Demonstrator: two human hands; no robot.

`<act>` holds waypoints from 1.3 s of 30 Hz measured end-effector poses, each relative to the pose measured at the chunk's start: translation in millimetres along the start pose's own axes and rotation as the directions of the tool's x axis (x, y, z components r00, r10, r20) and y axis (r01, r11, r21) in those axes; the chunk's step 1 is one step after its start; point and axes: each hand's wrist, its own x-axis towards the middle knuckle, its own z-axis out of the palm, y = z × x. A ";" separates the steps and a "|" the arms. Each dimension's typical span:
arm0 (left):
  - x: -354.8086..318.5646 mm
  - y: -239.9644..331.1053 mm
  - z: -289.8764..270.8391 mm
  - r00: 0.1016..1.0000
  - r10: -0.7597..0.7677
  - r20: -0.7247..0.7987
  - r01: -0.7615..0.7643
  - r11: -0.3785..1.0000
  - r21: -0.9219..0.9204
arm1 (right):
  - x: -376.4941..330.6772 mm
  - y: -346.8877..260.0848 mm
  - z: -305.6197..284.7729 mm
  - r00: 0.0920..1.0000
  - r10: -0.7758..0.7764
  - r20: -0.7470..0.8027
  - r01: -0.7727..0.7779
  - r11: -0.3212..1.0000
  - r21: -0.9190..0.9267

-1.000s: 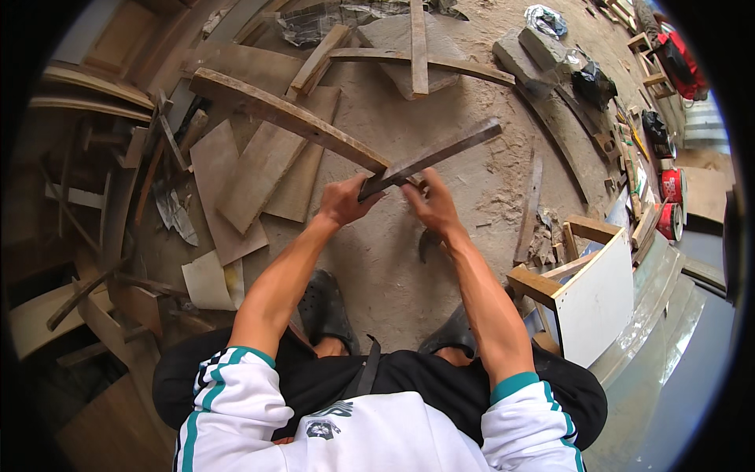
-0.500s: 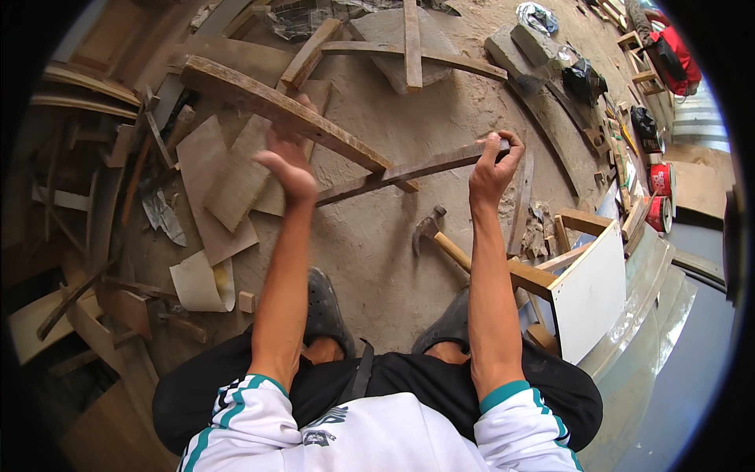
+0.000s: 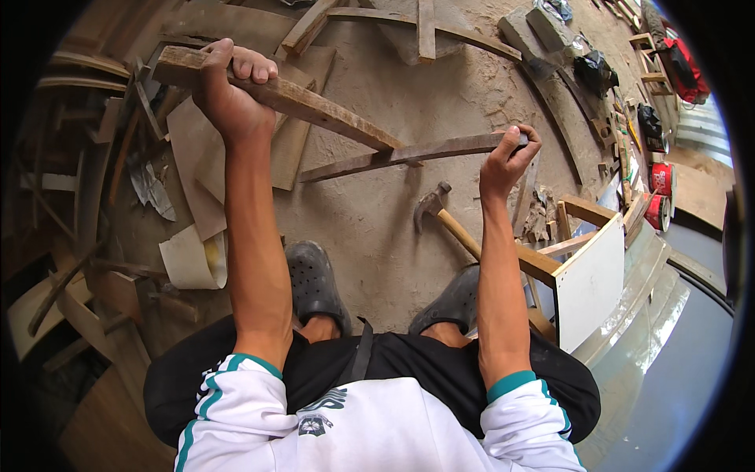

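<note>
2 hands [image 3: 237, 108] gripping: L bar [image 3: 324, 113], long axis down-rt.; R bar [image 3: 447, 149], approx. horiz.

The dusty floor [image 3: 370, 252] extends to the left of a white-faced wooden frame [image 3: 591, 291]. Immediately right of the frame, translucent sheets [image 3: 659, 318] lie overlapped. Beyond it, toward the right, are two red cans [image 3: 662, 178] and, farther off, a red-and-black bag [image 3: 683, 71]. Well beyond the frame, black plastic [image 3: 595, 72] lies near grey blocks [image 3: 528, 35]. Far left of it lie a curled cream sheet [image 3: 187, 259] and a crumpled silvery scrap [image 3: 149, 191].
</note>
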 end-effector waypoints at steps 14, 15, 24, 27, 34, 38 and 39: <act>13.6 -5.3 -0.8 0.999 -0.025 -0.032 0.025 1.000 -0.004 | 2.8 -16.5 9.5 1.000 -0.005 -0.027 0.003 0.998 -0.066; 14.9 -6.6 -2.2 0.999 -0.030 -0.033 0.029 1.000 -0.011 | 2.5 -16.1 11.2 0.999 -0.006 -0.040 0.004 0.998 -0.058; 19.2 -10.7 -4.1 0.999 -0.030 0.022 0.031 0.999 -0.043 | 10.4 -1.6 6.7 0.998 -0.045 -0.049 0.040 0.995 -0.093; 18.6 -7.2 6.5 0.995 -0.017 0.094 0.021 0.999 -0.050 | 3.2 -13.6 3.8 0.996 0.063 -0.066 -0.067 0.995 -0.071; 19.4 -7.3 -2.9 0.998 -0.035 0.059 0.038 0.998 -0.046 | -0.8 -10.1 -3.3 0.999 0.015 -0.040 -0.019 0.993 -0.113; 14.3 -4.0 -5.3 0.995 -0.015 0.098 0.021 0.998 -0.060 | -5.7 -3.0 -4.2 0.999 -0.017 -0.052 0.010 0.992 -0.127; 12.1 -1.8 -7.6 0.994 -0.028 0.106 0.034 0.998 -0.059 | -6.6 -2.9 -4.2 0.999 -0.022 -0.050 0.015 0.992 -0.129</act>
